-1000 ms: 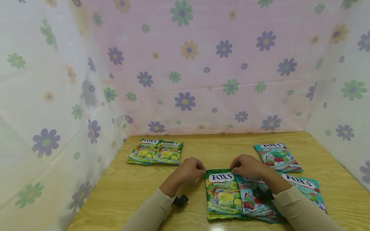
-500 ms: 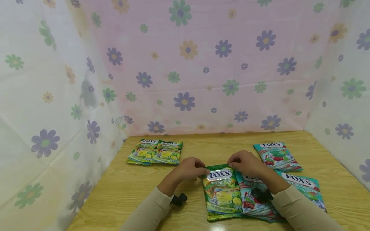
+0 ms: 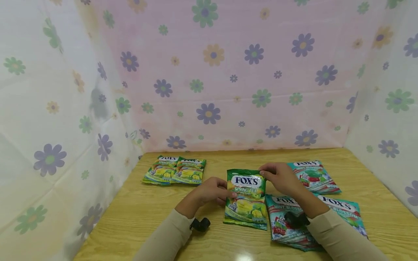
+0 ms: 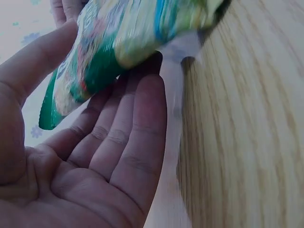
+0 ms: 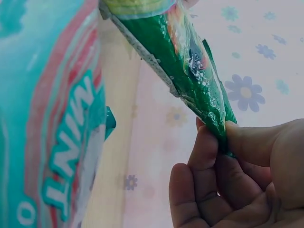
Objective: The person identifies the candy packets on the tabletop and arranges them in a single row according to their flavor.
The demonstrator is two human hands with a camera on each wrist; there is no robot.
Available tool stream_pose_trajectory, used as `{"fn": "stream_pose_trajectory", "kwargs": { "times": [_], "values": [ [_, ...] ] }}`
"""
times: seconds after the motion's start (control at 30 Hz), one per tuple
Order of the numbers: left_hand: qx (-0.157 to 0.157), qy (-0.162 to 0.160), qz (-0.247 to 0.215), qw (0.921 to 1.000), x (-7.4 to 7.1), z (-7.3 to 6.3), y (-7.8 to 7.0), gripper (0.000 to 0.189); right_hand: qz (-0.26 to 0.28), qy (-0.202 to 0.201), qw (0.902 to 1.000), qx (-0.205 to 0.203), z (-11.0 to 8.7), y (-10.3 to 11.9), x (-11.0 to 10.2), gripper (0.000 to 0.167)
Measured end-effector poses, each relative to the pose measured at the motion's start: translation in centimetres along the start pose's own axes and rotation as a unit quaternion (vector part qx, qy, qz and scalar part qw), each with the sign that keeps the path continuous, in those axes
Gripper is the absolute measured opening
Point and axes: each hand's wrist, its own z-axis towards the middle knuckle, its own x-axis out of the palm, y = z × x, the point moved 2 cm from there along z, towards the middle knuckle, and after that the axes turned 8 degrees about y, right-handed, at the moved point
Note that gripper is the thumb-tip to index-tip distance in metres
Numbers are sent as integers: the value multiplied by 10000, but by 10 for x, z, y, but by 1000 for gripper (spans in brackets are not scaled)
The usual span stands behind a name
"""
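A green and yellow Spring Tea candy bag (image 3: 247, 201) is held up off the table between both hands, its printed front toward the head camera. My left hand (image 3: 210, 194) holds its left edge, thumb on the front and fingers behind, as the left wrist view shows with the bag (image 4: 118, 42) above the fingers. My right hand (image 3: 282, 179) pinches the top right corner between thumb and fingertips, plain in the right wrist view of that hand (image 5: 237, 180). A teal Mint Blossom candy bag (image 3: 284, 219) lies beneath my right forearm, close beside the held bag.
Two Spring Tea bags (image 3: 189, 171) lie overlapping at the back left of the wooden table (image 3: 137, 217). More Mint Blossom bags lie on the right, one at the back (image 3: 315, 177) and one nearer (image 3: 347, 210). Flowered cloth (image 3: 235, 108) walls the table's back and sides.
The Spring Tea bag has come up off the table and away from the Mint Blossom bag it lay against. My left hand has shifted from its top corner down its left edge.
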Motion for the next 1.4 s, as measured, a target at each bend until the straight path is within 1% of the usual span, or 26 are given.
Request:
{"fn": "stream_pose_trajectory", "kwargs": {
  "times": [0.07,0.13,0.27,0.37,0.43,0.47,0.5,0.6,0.63,0.67,0.7,0.73,0.8,0.83,0.93,1.03,1.13,1.2,1.3,1.33,1.4],
  "values": [
    [49,57,-5,10000,0,1,0,26,72,-23,10000,17,0,0,-2,26],
    [107,64,32,9999,1,2,-1,19,133,-26,9999,20,0,-1,-3,26],
    [159,19,47,9999,0,3,-2,22,369,-7,9993,51,1,-1,-3,26],
    [170,17,61,9998,0,3,-2,17,777,124,9968,157,1,-1,-3,30],
    [183,26,77,9998,-1,4,-2,13,1087,343,9930,301,1,-2,-2,39],
    [179,26,73,9998,-1,4,-1,13,1254,494,9901,402,1,-3,-1,46],
    [175,12,62,9998,-2,4,-1,11,1412,670,9864,512,1,-3,0,57],
    [202,-75,-13,9998,-3,4,-2,13,1645,1290,9746,807,0,-5,4,82],
    [218,-120,-52,9997,-4,3,-2,16,1675,1482,9709,853,0,-5,5,85],
    [231,-165,-78,9996,-5,3,-2,18,1722,1671,9669,864,-1,-5,6,87],
    [246,-218,-101,9994,-5,3,-3,21,1733,1839,9638,851,-2,-5,7,86],
    [264,-255,-120,9993,-6,2,-4,23,1708,1975,9619,809,-2,-5,8,81],
    [284,-321,-143,9990,-7,1,-5,27,1730,2126,9591,710,-3,-4,9,72],
    [278,-356,-163,9988,-8,1,-5,29,1717,2184,9585,636,-3,-3,9,65],
    [264,-416,-194,9986,-9,-1,-7,38,1715,2219,9585,503,-4,-2,9,51],
    [256,-487,-177,9983,-11,-2,-8,43,1743,2175,9594,426,-3,-1,9,47],
    [291,-530,-210,9979,-13,-3,-10,42,1776,2060,9614,419,-2,0,9,53],
    [329,-565,-237,9976,-14,-3,-10,38,1805,1987,9623,443,-2,0,8,60],
    [446,-569,-264,9970,-15,-3,-10,24,1847,1910,9629,476,-3,0,8,68],
    [463,-587,-283,9968,-15,-4,-10,22,1865,1892,9628,496,-3,0,8,70],
    [508,-615,-340,9962,-16,-4,-10,28,1911,1852,9626,501,-3,0,8,73]
  ]
}}
